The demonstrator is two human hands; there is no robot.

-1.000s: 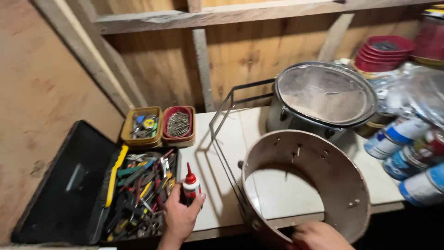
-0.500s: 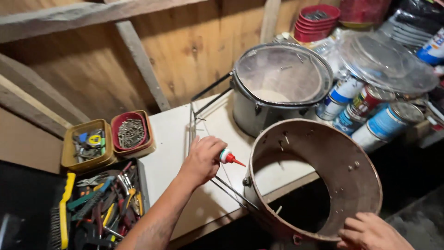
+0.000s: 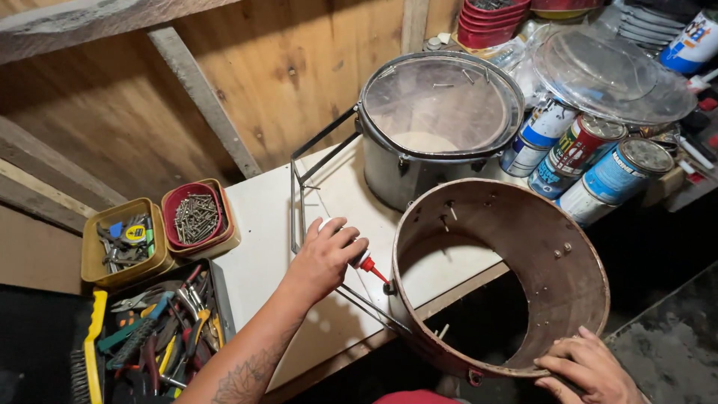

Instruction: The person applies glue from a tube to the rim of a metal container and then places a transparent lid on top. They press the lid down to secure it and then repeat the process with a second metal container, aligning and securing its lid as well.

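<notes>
L hand [image 3: 323, 256] is wrapped round a small glue bottle [image 3: 364, 263], fingers curled tight on its body, the red nozzle pointing down-right w/ its tip at or just short of the outer rim of the drum shell [image 3: 557, 247]; contact can't be told for sure from this angle. The shell is a brown, open wooden ring w/ small bolts poking through its wall, tilted on its side, half on the white tabletop [image 3: 262, 224] and half hanging past the front edge. R hand [image 3: 587, 368] rests on the shell's near lower rim, fingers spread and bent over the edge, steadying it. A thin black wire frame [image 3: 299, 187] stands on the table just behind and beside the L hand, one of its rods running under the bottle twd the shell. Behind the shell, close but apart, sits a metal drum [image 3: 441, 120] w/ a clear head and a few loose screws lying on it. To its right lie several paint cans [image 3: 598, 161] on their sides, w/ a clear drum skin [image 3: 613, 75] above them and a stack of red bowls [image 3: 497, 19] at the back. Left of the table: a red tray of screws [image 3: 196, 217], a yellow tray of bits [image 3: 123, 243], and an open toolbox [image 3: 149, 329] full of pliers and hand tools. Plywood wall [image 3: 247, 82] behind.
</notes>
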